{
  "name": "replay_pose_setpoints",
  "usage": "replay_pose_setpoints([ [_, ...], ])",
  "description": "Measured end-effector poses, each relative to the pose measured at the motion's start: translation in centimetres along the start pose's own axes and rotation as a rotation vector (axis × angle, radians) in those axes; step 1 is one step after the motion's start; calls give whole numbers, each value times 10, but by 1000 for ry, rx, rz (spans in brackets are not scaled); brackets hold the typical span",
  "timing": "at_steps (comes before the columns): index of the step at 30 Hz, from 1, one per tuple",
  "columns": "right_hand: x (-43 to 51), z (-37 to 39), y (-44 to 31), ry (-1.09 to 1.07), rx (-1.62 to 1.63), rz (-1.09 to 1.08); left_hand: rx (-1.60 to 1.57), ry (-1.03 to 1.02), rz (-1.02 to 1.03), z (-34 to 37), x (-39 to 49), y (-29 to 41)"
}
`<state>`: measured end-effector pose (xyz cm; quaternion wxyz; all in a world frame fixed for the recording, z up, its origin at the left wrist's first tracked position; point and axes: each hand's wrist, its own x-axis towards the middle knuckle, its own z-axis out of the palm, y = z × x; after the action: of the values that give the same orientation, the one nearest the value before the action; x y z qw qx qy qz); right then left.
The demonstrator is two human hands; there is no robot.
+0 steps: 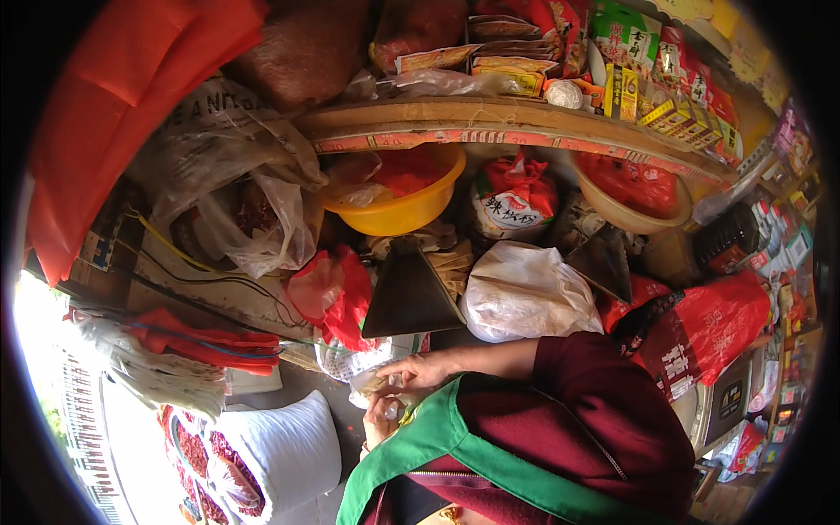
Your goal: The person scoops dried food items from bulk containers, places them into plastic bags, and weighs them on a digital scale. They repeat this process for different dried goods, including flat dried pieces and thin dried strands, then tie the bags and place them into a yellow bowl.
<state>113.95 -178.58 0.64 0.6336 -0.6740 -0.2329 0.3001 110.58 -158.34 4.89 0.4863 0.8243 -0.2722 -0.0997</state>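
Note:
My right hand (420,370) reaches across my front from a maroon sleeve, its fingers bent over a small clear plastic bag (363,387). Just below it, my left hand (378,417) also grips the thin plastic with bent fingers. Its forearm is mostly hidden behind my green apron strap (430,415). What the bag contains cannot be made out. Close beyond my hands stands a white patterned sack (341,359) with a red plastic liner (341,298). A dark metal scoop (410,292) lies beside it, near a white woven sack (530,292).
A wooden shelf (420,118) carries packaged seasonings (512,49). Under it are a yellow basin (394,213), a tied bag bearing writing (515,203) and a beige basin (630,203). A white sack (289,446) of dried red chillies stands lower left. Plastic bags (151,367) hang at left.

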Motion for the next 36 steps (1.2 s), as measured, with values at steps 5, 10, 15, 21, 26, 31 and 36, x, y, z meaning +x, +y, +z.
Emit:
replay_pose_setpoints([
  [5,-3,1,-10,18,61,-294,-107,-1,33,6,4,0],
  [10,-7,-5,-14,176,-449,-323,20,131,36,15,2,-11],
  [15,-11,-26,-10,266,-703,-329,-13,275,-106,23,-6,-29],
  [21,-23,-47,5,393,-553,-80,395,166,64,1,-27,-51],
  [26,6,-25,-13,222,-407,-317,333,54,66,16,-10,-44],
  [31,20,-51,-44,186,-735,-579,-470,-82,-185,30,-6,-29],
  [36,22,-208,-63,1055,-1231,-114,-486,110,-313,23,-20,-26],
])
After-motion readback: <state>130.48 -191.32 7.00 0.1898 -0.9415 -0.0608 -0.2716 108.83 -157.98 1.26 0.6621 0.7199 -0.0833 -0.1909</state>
